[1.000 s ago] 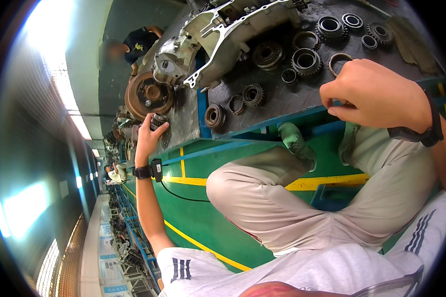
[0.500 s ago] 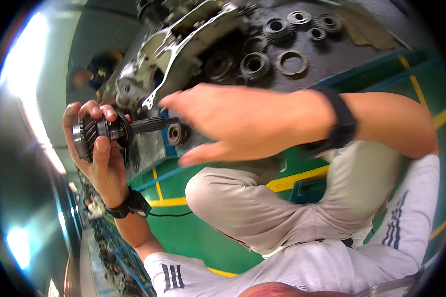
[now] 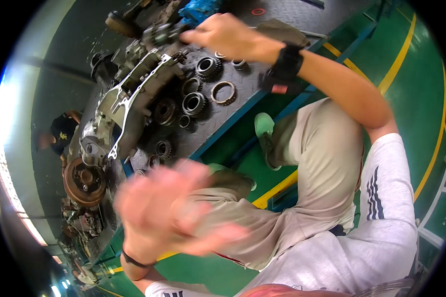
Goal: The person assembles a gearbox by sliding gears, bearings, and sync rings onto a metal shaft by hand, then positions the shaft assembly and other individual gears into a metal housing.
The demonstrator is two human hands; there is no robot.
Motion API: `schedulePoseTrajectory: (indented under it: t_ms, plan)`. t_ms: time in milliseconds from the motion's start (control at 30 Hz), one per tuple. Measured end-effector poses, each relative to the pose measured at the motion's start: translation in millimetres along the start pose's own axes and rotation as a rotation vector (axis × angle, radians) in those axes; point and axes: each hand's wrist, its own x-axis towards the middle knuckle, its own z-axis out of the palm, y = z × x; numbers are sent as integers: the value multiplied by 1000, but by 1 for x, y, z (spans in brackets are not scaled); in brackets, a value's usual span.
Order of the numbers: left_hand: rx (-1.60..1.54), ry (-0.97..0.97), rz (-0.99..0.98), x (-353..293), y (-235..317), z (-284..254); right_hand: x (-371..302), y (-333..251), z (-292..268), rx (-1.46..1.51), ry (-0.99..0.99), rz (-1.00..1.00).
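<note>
My right hand [image 3: 228, 38] reaches over the far side of the metal table. Its fingers are closed on the end of a gear shaft [image 3: 159, 34], which lies level and slightly blurred to the left of them. My left hand [image 3: 158, 205] is smeared by motion in front of my knee; its thumb and fingers look spread, with nothing visible in them. Between the hands stands an opened gearbox housing [image 3: 139, 116] with a pale rim. Beside it on the table lie a toothed gear [image 3: 208, 68], another gear [image 3: 194, 104], a brass-coloured ring [image 3: 223, 93] and several smaller rings.
A rusty disc [image 3: 84, 180] rests at the left. Farther back are a blue machine part [image 3: 199, 11], a red ring [image 3: 258, 11] and a brown cloth [image 3: 284, 32]. The blue table edge [image 3: 218, 134] runs before my legs. Another person [image 3: 63, 131] is at the far left.
The gear shaft has left my left hand and is now in my right, at the far side. My left hand has dropped toward my knee. The view has shifted.
</note>
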Motion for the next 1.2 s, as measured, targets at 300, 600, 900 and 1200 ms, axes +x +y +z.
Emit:
schedulePoseTrajectory:
  t_ms: [300, 600, 900, 1200]
  plan:
    - [-112, 47, 313, -15, 29, 9, 21, 147, -24, -271, -246, 174]
    - [-123, 123, 209, -25, 20, -1, 19, 158, -41, -542, -298, 250]
    - [-255, -78, 110, -31, -12, -1, 30, 174, -41, -683, -88, 233]
    - [-160, 93, -902, -218, -82, 34, 8, 337, -167, -934, 347, 1013]
